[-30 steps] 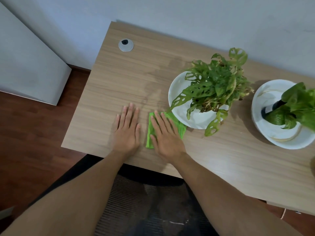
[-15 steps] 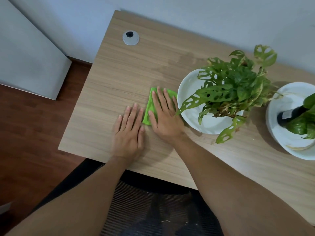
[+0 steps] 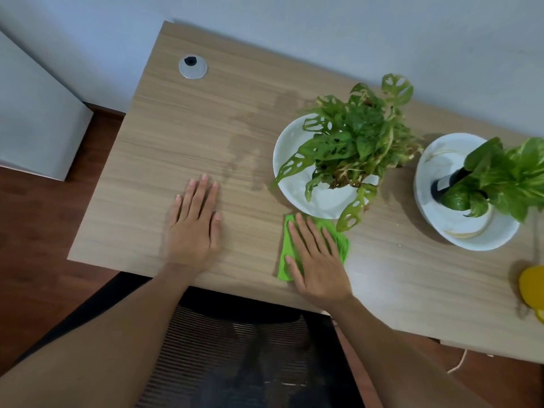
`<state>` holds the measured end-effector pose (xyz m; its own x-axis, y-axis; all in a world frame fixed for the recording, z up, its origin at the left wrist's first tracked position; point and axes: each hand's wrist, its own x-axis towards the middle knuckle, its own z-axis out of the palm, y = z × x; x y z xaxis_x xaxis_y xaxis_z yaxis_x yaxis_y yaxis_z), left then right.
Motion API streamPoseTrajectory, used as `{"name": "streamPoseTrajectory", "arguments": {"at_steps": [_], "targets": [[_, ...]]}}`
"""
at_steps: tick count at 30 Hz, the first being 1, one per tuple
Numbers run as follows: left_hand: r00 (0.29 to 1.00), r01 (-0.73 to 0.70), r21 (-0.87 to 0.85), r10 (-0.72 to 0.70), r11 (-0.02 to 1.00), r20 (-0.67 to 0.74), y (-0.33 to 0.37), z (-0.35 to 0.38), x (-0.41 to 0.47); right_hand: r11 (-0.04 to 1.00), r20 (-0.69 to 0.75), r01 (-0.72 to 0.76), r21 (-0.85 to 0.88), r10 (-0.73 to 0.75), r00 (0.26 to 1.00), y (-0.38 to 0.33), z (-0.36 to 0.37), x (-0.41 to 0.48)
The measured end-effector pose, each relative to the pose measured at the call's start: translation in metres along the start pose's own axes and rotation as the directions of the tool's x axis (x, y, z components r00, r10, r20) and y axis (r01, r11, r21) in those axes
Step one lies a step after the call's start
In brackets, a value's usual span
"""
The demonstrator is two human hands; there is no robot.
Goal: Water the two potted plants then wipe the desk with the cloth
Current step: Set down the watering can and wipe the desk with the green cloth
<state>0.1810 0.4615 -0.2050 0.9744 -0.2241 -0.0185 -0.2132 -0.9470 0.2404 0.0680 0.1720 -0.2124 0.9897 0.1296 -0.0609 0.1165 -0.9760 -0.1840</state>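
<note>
A folded bright green cloth lies on the wooden desk near its front edge. My right hand presses flat on the cloth, fingers spread. My left hand rests flat on the bare desk to the left, holding nothing. Just behind the cloth stands a plant with holed leaves on a white plate. A second plant with broad leaves stands in a white dish at the right. A damp streak darkens the wood left of the first plate.
A round grey cable grommet sits at the desk's back left. A yellow object shows at the right edge. A dark mesh chair is below the desk front. A white cabinet stands left, over brown floor.
My right hand slid the cloth back toward the front edge and to the right, away from my left hand. The left hand stayed flat on the desk.
</note>
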Motion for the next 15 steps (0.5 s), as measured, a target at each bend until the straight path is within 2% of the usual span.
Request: {"name": "streamPoseTrajectory", "arguments": {"at_steps": [5,9,12,15], "targets": [[1.0,-0.005,0.012,0.005,1.0,0.008,0.004,-0.001,-0.002,0.984,-0.029,-0.178,-0.011,0.178,0.984,0.037,-0.008,-0.03],[1.0,-0.015,-0.003,0.015,1.0,0.011,0.01,-0.003,-0.007,0.92,-0.033,-0.391,0.025,0.392,0.919,0.027,-0.013,-0.013],[0.993,-0.112,-0.042,0.113,0.993,0.032,0.028,0.0,-0.016,0.888,-0.023,-0.458,0.049,0.459,0.888,0.016,-0.013,0.001],[0.957,-0.281,-0.06,0.285,0.958,0.06,0.06,0.011,-0.032,0.91,-0.015,-0.412,0.049,0.413,0.911,0.017,-0.011,-0.006]]}}
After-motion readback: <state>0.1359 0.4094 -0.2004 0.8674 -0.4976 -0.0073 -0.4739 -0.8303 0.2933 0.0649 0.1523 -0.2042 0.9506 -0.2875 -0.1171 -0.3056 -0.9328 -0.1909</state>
